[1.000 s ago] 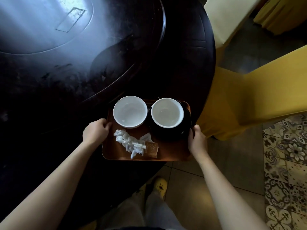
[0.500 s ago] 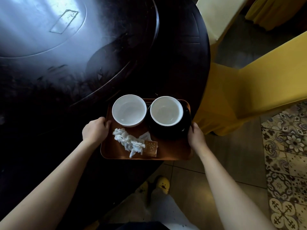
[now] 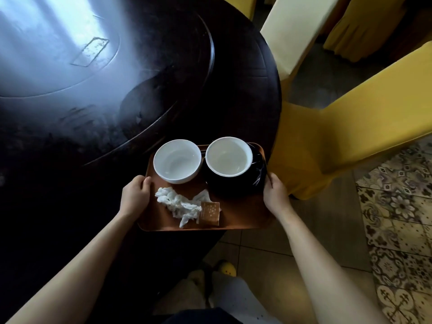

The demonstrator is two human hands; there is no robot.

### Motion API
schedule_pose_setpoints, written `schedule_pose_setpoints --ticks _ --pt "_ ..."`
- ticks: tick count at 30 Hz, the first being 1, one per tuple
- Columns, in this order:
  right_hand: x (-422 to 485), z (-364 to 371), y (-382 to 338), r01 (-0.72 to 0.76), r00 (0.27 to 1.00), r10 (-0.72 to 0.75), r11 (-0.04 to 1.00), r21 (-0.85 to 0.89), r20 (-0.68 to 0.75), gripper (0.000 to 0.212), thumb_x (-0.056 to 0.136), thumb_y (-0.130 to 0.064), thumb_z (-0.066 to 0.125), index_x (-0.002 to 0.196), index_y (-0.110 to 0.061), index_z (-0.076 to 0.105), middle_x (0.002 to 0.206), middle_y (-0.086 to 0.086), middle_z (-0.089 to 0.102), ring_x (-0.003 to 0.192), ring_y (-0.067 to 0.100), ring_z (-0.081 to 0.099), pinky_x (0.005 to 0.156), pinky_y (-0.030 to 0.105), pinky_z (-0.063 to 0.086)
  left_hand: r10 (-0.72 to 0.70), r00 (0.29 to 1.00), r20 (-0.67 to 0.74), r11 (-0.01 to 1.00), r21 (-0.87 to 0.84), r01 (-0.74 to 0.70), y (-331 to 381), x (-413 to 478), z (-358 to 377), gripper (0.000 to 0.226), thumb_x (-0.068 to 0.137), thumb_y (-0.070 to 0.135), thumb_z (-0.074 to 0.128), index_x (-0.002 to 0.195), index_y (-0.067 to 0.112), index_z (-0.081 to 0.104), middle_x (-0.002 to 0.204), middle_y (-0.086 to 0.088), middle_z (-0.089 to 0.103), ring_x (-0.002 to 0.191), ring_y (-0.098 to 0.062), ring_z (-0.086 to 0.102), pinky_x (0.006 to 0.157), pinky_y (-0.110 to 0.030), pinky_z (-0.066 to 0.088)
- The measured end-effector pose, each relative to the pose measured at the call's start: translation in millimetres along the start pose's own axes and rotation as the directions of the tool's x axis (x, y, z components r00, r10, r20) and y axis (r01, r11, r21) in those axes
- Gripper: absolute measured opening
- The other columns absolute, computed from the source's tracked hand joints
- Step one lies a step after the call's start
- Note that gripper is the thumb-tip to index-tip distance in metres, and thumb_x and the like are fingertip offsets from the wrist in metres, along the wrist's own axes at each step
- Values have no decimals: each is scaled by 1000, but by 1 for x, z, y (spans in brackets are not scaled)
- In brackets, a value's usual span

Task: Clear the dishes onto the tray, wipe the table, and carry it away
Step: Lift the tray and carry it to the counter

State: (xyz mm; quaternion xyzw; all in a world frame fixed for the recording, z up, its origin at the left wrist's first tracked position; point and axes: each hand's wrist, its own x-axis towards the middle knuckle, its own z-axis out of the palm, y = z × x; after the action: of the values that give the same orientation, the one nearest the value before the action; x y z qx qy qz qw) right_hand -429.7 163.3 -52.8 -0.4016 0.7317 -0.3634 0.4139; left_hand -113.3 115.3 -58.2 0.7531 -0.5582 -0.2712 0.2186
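Your left hand (image 3: 136, 196) curls round the left rim of the flat orange-brown rectangular tray (image 3: 236, 226), thumb on top; your right hand (image 3: 274, 194) grips the right rim, its fingers hidden beneath; keep both wrists level and lift evenly, because the load looks heavier on the right, where one round white ceramic bowl (image 3: 229, 156) sits on a glossy black dish (image 3: 233, 189); the other white bowl (image 3: 177, 161) stands just beside it on the tray's far left; the crumpled white tissue (image 3: 178, 204) and the small brown paper packet (image 3: 210, 212) lie loose near you and could probably slide, so move off slowly; the tray lies over the near edge of the dark round wooden table (image 3: 210, 101), its near right corner out over the floor; mind the yellow fabric-covered chair (image 3: 339, 136) close on your right as you turn; compared with a second ago, your grips and the load's arrangement match, while the tray seems to reach slightly farther past the table's edge; whether it has left the surface you cannot tell.
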Motion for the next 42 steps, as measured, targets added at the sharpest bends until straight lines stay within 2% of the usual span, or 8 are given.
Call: schedule_pose_setpoints --ticks 11,17,19,23,27,34,38,42 --pt "-40 -25 -6 -48 995 55 995 91 -78 34 100 -27 32 122 -11 51 114 2 56 111 15 49 86 29 36 92 995 44 994 -70 -89 26 -13 -4 28 96 18 41 90 -2 58 81 -11 57 78 -23 50 70 -31 32" --pt "-52 -31 -16 -11 988 49 968 250 -145 28 101 -27 29 98 -25 57 97 -10 57 95 8 52 88 29 35 143 989 38 987 -80 -140 37 -16 -15 24 96 19 41 85 3 55 77 -9 55 75 -23 49 67 -31 31" --pt "-58 -31 -21 -5 982 58 959 284 -178 32 101 -26 29 114 -15 56 110 -8 55 103 8 49 89 27 34 157 987 35 985 -72 -154 40 -16 -20 24 96 19 41 86 2 55 77 -9 54 75 -23 49 67 -30 30" --pt "-64 -33 -28 52 982 0 962 270 -188 25 100 -24 32 106 -24 56 95 -21 61 86 -18 55 81 19 39 185 982 28 982 -54 -183 45 -15 -30 26 96 19 41 86 0 56 77 -10 54 75 -23 48 66 -30 29" --pt "-74 -35 -32 42 978 26 949 312 -209 22 100 -24 34 101 -24 56 92 -18 54 100 7 51 81 21 39 209 977 37 977 -38 -208 50 -16 -37 24 96 19 41 82 3 54 75 -9 53 75 -23 47 65 -29 27" --pt "-102 -46 -34 97 954 -13 958 269 -299 28 98 -27 38 78 -26 56 74 -16 64 72 -3 55 58 6 42 274 960 55 962 -26 -273 64 -22 -42 26 95 19 43 73 5 47 60 1 45 70 -24 46 62 -30 25" --pt "-124 -59 -35 128 937 -20 948 292 -348 34 99 -20 37 96 6 59 95 25 62 76 26 59 49 1 37 323 944 71 946 -42 -321 80 -34 -41 25 95 20 43 78 3 51 68 -5 50 71 -24 46 63 -29 27" --pt "-153 -74 -34 122 929 16 930 346 -371 28 100 -22 35 112 -10 56 86 -8 58 76 -5 52 49 -4 37 394 914 100 919 -35 -393 96 -45 -37 24 95 20 44 79 3 52 64 -1 48 72 -23 47 64 -29 28"
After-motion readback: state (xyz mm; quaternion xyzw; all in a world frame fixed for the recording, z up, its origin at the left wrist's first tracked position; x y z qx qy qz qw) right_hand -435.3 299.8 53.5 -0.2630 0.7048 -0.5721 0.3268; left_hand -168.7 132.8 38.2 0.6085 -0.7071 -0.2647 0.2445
